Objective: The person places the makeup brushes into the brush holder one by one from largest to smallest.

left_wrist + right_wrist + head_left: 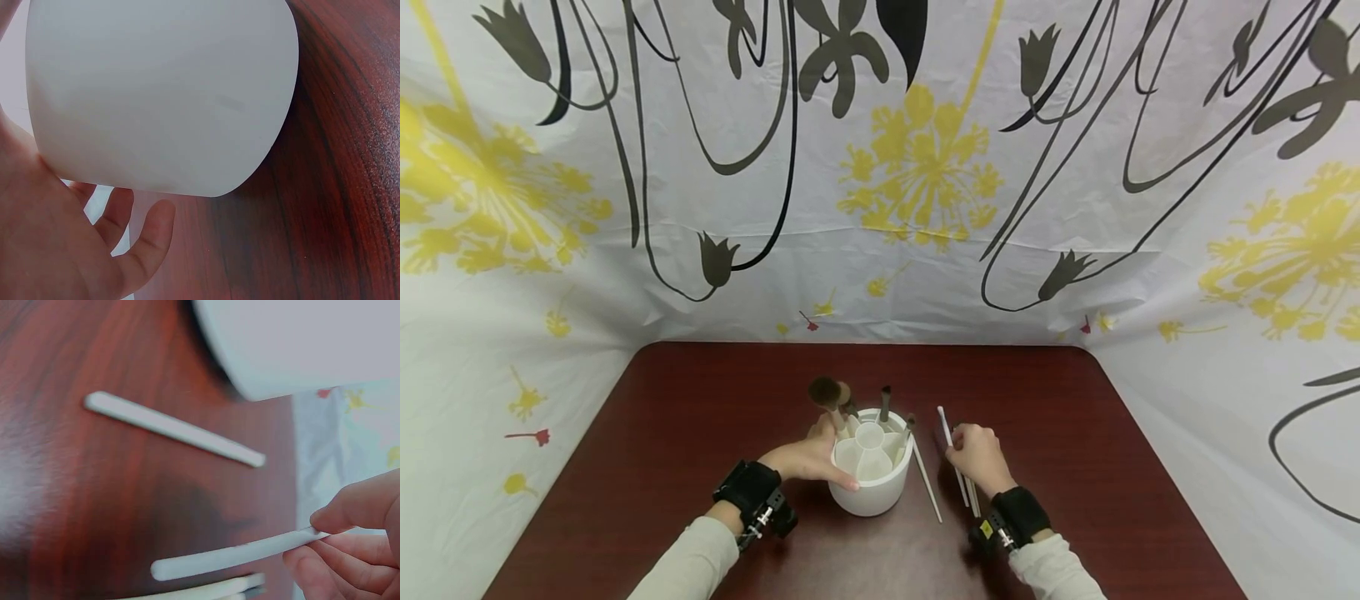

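A white round brush holder (871, 498) with a divided top stands on the table. Several makeup brushes (826, 393) stick up from it, dark heads uppermost. My left hand (808, 457) grips its left side, thumb across the front and fingers behind. In the left wrist view the holder's smooth wall (162, 100) fills the upper part, above the fingers. To the right of the holder, my right hand (979, 458) pinches a slim white stick (234, 556) between thumb and fingers. Whether it is a brush handle I cannot tell.
Another white stick (175, 430) lies on the table between the holder and my right hand. Pale thin sticks (206, 591) lie just beside the pinched one. The dark red wooden table (715, 400) meets a flower-patterned white cloth (917, 292) at its back edge.
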Motion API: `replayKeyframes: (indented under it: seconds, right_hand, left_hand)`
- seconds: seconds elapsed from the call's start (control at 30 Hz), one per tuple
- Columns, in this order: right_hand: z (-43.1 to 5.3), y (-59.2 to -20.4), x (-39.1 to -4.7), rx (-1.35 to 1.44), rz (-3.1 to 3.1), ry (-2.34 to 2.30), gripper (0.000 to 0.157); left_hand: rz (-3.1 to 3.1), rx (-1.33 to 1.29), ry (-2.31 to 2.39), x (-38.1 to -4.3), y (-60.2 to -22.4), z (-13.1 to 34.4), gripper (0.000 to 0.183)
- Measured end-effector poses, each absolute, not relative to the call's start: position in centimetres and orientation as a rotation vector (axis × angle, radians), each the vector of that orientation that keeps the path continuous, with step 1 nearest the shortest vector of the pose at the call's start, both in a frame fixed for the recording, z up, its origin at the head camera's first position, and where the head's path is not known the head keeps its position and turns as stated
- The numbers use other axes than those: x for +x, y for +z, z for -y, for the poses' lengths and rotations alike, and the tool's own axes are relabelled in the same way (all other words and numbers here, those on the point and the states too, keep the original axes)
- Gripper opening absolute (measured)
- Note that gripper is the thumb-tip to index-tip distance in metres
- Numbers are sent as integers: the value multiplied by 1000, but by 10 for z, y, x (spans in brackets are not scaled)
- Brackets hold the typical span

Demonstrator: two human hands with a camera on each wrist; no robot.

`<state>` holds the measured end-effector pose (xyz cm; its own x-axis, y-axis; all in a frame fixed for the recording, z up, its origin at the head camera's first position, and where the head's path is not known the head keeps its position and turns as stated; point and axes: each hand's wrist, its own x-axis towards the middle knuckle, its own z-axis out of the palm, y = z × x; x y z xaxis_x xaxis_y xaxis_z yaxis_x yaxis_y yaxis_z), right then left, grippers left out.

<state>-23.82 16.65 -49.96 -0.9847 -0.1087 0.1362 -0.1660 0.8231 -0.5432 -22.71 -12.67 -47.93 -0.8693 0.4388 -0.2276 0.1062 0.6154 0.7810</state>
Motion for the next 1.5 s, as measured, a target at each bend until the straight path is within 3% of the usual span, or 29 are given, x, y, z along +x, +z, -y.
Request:
replayKeyframes:
  seconds: [0.93, 1.5]
  right_hand:
    - [-138, -381, -209, 632, 2392, 999, 13]
    - [-109, -373, -200, 745, 2344, 1196, 14]
  left_hand:
    - [-2440, 458, 1166, -227, -480, 128, 115]
    - [-2443, 452, 1136, -227, -479, 129, 118]
